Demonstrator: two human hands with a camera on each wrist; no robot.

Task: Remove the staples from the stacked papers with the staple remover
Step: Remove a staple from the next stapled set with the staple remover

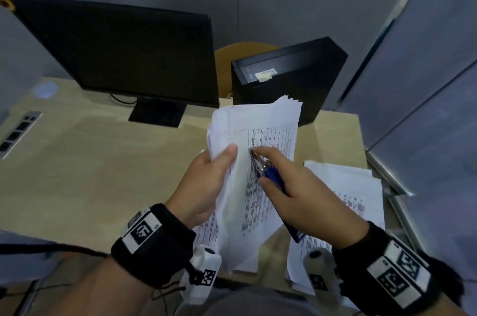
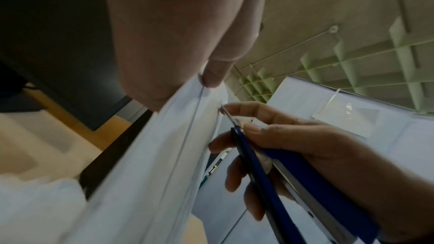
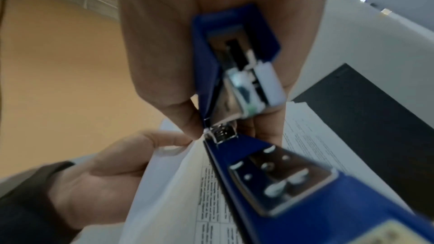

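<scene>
Standing by the desk (image 1: 90,173), w/ the monitor (image 1: 124,57) as my marker: far left of it a power strip (image 1: 18,132) is set into the desk edge. In front of the monitor and to its right, the left hand (image 1: 206,184) holds a stapled bundle of papers (image 1: 255,140) up off the desk, thumb on the printed front, fingers curled behind, so it's a firm pinch on the left edge. Just right of that, the right hand (image 1: 302,192) is wrapped round the blue staple remover (image 1: 268,176), index finger along the top; its metal tip touches the page near the table's upper corner. Whether a staple sits under that tip, can't tell from the head view. Right of the monitor stands a black PC case (image 1: 289,75), and in front of that, further right, a second pile of printed sheets (image 1: 356,192) lies flat on the desk.

Left wrist view adds the sheet edges side-on: thumb (image 2: 213,75) pressing the bundle's (image 2: 164,146) top edge, the remover's (image 2: 253,164) thin metal nose against the paper, right hand's (image 2: 293,146) fingers curled under the blue body.

Right wrist view alone shows the tool's (image 3: 258,164) inside: hinged wide apart, the steel magazine and white pusher exposed, a metal plate on the lower blue arm. So it looks like a stapler w/ a remover tip. The right hand (image 3: 211,25) grips the upper arm; the left hand (image 3: 105,173) clasps the papers (image 3: 169,192) beside it.
</scene>
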